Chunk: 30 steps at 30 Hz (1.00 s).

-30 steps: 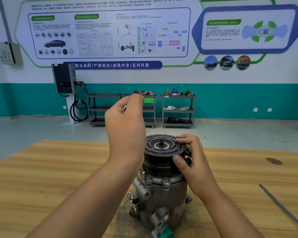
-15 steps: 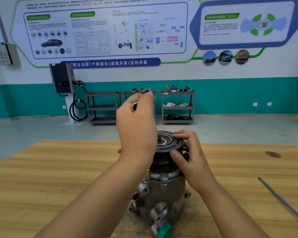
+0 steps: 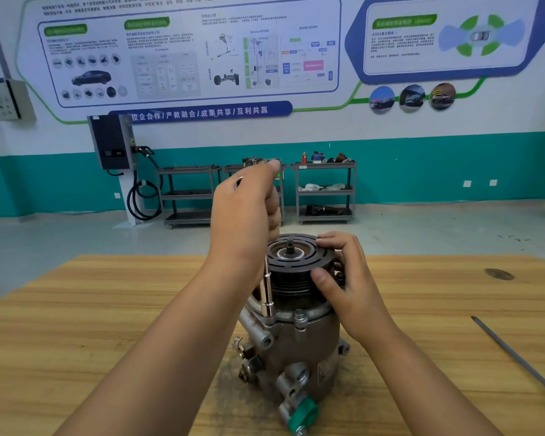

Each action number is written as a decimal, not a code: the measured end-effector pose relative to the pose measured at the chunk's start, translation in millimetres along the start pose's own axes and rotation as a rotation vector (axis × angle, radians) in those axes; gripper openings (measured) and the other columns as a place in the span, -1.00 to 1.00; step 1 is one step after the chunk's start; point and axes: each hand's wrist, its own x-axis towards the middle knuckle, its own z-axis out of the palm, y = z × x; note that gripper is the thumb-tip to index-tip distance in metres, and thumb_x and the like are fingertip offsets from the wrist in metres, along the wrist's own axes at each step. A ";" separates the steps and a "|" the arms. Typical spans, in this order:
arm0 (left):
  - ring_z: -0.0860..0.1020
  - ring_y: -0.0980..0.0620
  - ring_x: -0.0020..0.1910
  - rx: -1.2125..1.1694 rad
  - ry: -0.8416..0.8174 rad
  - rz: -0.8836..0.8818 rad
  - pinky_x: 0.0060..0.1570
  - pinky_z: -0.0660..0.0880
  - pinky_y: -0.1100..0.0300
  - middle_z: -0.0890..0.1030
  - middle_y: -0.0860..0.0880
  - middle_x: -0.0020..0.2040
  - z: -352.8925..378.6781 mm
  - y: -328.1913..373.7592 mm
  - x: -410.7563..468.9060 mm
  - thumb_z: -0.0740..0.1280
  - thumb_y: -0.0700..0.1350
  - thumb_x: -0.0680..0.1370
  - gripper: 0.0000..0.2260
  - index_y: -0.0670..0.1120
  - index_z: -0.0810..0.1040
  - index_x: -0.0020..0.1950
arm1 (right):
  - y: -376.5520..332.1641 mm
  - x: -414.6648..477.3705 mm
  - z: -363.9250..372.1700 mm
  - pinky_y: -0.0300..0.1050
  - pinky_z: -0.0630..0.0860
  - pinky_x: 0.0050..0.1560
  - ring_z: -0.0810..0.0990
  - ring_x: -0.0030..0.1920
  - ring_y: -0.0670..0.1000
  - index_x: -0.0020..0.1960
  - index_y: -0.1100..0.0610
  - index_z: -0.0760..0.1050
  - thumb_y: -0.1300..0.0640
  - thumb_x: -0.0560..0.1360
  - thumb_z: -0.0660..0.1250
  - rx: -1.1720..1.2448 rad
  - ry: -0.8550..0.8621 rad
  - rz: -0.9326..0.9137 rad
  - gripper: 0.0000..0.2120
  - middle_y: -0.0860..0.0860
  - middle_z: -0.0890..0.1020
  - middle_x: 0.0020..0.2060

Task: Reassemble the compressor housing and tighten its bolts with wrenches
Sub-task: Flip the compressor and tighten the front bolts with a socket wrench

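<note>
A grey metal compressor (image 3: 291, 344) stands upright on the wooden table (image 3: 76, 325), its black grooved pulley (image 3: 298, 256) on top. My left hand (image 3: 244, 215) grips the upper end of a chrome socket wrench (image 3: 268, 294). The tool stands upright, its socket on a bolt at the housing's left rim. My right hand (image 3: 343, 278) holds the pulley, fingers on its top edge and thumb on its side. Another bolt (image 3: 299, 317) shows on the front rim.
A long dark rod-like tool (image 3: 516, 357) lies on the table at the right. A green cap (image 3: 304, 415) sits on a port at the compressor's base. Grey shelf carts (image 3: 324, 190) and a wall charger (image 3: 112, 143) stand far behind, across the floor.
My left hand has shifted right and now stands above the housing's left rim, where the wrench shaft shows below it. My right hand keeps its hold on the pulley.
</note>
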 end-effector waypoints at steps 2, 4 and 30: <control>0.06 0.13 -0.59 -0.031 -0.112 0.002 -0.55 0.06 0.42 0.15 0.08 -0.57 -3.1 0.7 0.7 0.20 -0.16 0.53 -0.55 0.04 0.18 -0.54 | -0.2 -0.2 -0.2 -0.07 0.46 0.15 0.47 0.14 -0.11 0.11 -0.16 0.31 -0.30 0.35 0.24 0.003 0.001 0.001 -0.59 -0.12 0.41 0.12; 0.05 0.13 -0.59 -0.042 -0.182 -0.004 -0.54 0.06 0.43 0.13 0.08 -0.57 -5.8 1.9 1.8 0.20 -0.12 0.43 -0.63 0.05 0.18 -0.56 | -0.1 -0.4 0.2 -0.08 0.46 0.15 0.47 0.14 -0.10 0.12 -0.16 0.31 -0.30 0.35 0.24 0.012 0.002 0.003 -0.59 -0.11 0.41 0.12; -0.01 0.12 -0.52 -0.660 -0.700 -0.578 -0.48 -0.04 0.32 0.11 0.01 -0.51 -81.1 -17.0 80.4 0.26 -0.26 0.42 -0.73 -0.09 0.25 -0.42 | -13.0 4.3 1.4 -0.31 0.39 0.11 0.47 0.13 -0.17 -0.03 -0.13 0.38 -0.19 0.40 0.25 -0.102 0.033 -0.064 -0.79 -0.26 0.46 0.02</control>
